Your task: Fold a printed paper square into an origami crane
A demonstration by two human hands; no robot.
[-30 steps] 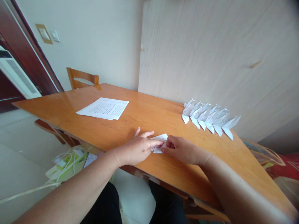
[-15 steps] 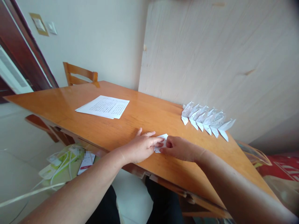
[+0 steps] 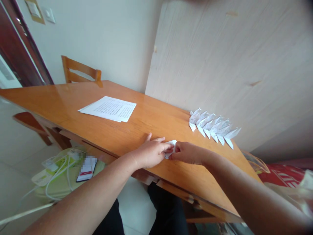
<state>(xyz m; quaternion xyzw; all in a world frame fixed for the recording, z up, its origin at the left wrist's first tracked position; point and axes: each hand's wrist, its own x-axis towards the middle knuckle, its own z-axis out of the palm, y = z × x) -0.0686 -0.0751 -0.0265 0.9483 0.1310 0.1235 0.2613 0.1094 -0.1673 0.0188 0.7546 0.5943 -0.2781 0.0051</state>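
My left hand (image 3: pixel 153 154) is creeping, fingers spread, toward my curled right hand (image 3: pixel 189 152) (pinching? can't tell), so less folded paper (image 3: pixel 172 142) shows.

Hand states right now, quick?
Left hand: open, spread, fingertips on the folded paper.
Right hand: curled at the paper's right side; can't tell whether it's gripping.

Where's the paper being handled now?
In the head view, below and right of centre, the paper lies on the table near its front edge, touched by the left hand and right hand.
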